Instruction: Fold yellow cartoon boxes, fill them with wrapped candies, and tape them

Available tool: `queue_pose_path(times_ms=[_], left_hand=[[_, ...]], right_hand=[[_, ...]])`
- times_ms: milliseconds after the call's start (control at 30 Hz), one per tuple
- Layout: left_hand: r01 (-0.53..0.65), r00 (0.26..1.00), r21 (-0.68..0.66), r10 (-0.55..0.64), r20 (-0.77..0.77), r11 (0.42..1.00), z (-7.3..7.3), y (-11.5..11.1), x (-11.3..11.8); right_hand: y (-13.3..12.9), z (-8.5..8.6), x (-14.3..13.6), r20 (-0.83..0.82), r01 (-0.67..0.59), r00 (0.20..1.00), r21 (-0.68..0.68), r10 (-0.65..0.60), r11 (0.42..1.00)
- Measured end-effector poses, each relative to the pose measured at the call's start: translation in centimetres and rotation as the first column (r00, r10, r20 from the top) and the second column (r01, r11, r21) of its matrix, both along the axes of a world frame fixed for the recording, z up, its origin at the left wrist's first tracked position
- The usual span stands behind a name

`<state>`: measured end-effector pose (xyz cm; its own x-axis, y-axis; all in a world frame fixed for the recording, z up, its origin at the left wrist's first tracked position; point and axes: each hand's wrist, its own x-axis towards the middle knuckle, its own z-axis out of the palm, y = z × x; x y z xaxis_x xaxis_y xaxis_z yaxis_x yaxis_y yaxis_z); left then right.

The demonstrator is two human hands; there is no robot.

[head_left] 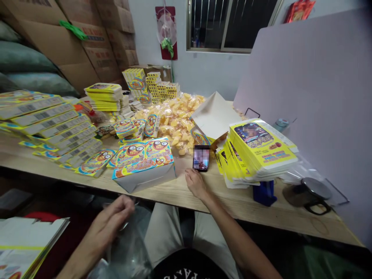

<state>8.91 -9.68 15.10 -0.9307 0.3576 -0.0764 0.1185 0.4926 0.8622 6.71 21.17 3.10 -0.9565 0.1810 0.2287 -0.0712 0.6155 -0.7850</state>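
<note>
My right hand (196, 185) rests on the table's front part with its fingers curled in, just below a phone (201, 159) with a lit screen. Its fingertips are close to the phone's lower edge, and nothing shows in them. Below the table edge, my left hand (116, 213) is held with fingers bent and pressed together. A clear plastic bag (129, 248) hangs right beneath it; whether the fingers grip it is hidden. Between the hands, on the table, stands a closed display box (145, 164) with yellow smiling faces.
Small packets with yellow pieces (177, 116) form a heap behind the phone. An open carton (216, 116) and a stack of yellow cards (258, 147) stand right, near a dark mug (305, 193). Stacked flat boxes (55, 120) fill the left. The table edge (180, 203) crosses in front.
</note>
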Motion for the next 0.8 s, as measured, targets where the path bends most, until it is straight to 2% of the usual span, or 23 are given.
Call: queue_pose_path(times_ms=[67, 133, 200, 233, 300, 333, 367, 433, 500, 533, 567, 633, 700, 733, 800], left_hand=[[0.116, 0.993, 0.001, -0.115, -0.028, 0.993, 0.3, 2.1, 1.2], [0.173, 0.983, -0.030, -0.175, -0.063, 0.984, 0.3, 4.0, 2.0], [0.214, 0.967, -0.076, -0.222, -0.128, 0.974, 0.2, 5.8, 2.5], [0.238, 0.955, -0.088, -0.249, -0.159, 0.967, 0.2, 6.8, 2.7], [0.273, 0.939, -0.062, -0.280, -0.198, 0.960, 0.1, 8.7, 2.8], [0.269, 0.940, -0.034, -0.270, -0.208, 0.963, 0.1, 9.6, 2.7], [0.239, 0.947, -0.009, -0.235, -0.217, 0.971, 0.0, 10.4, 2.5], [0.119, 0.964, -0.011, -0.118, -0.239, 0.993, -0.2, 11.9, 1.9], [-0.009, 0.965, -0.087, -0.015, -0.262, 0.996, -0.3, 12.9, 1.3], [-0.044, 0.964, -0.127, 0.008, -0.267, 0.991, -0.3, 13.2, 1.1], [-0.051, 0.964, -0.151, 0.009, -0.265, 0.987, -0.3, 13.4, 0.9], [0.015, 0.972, -0.096, -0.037, -0.231, 0.995, -0.1, 13.4, 0.6], [0.137, 0.982, 0.075, -0.126, -0.143, 0.988, 0.1, 13.0, 0.4], [0.201, 0.979, 0.177, -0.190, -0.074, 0.964, 0.3, 12.7, 0.3], [0.296, 0.933, 0.349, -0.348, 0.096, 0.889, 0.4, 11.7, 0.0]], right_hand=[[0.1, 0.7, 0.1, 0.010, -0.010, 1.000, -0.017, 0.010, 1.000], [0.1, 2.2, 1.1, 0.020, -0.006, 1.000, -0.039, 0.007, 0.999], [-0.4, 4.4, 3.0, 0.035, -0.105, 0.993, -0.127, 0.110, 0.986], [-0.7, 5.7, 4.2, 0.041, -0.214, 0.973, -0.204, 0.226, 0.955], [-1.3, 8.2, 6.6, 0.024, -0.451, 0.869, -0.372, 0.493, 0.812], [-1.6, 9.3, 7.6, 0.015, -0.511, 0.822, -0.421, 0.569, 0.749], [-1.8, 10.2, 8.6, 0.021, -0.532, 0.797, -0.451, 0.604, 0.717], [-1.9, 11.5, 10.0, 0.055, -0.489, 0.807, -0.496, 0.589, 0.717], [-1.7, 11.9, 10.9, 0.055, -0.422, 0.822, -0.609, 0.567, 0.671], [-1.6, 11.9, 11.2, 0.051, -0.388, 0.831, -0.660, 0.553, 0.643], [-1.4, 11.7, 11.4, 0.053, -0.342, 0.856, -0.687, 0.514, 0.641], [-1.2, 11.1, 11.2, 0.090, -0.216, 0.926, -0.669, 0.367, 0.711], [-1.0, 10.3, 10.6, 0.123, -0.061, 0.976, -0.641, 0.182, 0.765], [-0.9, 10.0, 10.2, 0.131, 0.008, 0.986, -0.657, 0.103, 0.754], [-0.5, 9.7, 9.5, 0.135, 0.103, 0.991, -0.733, -0.004, 0.672]])
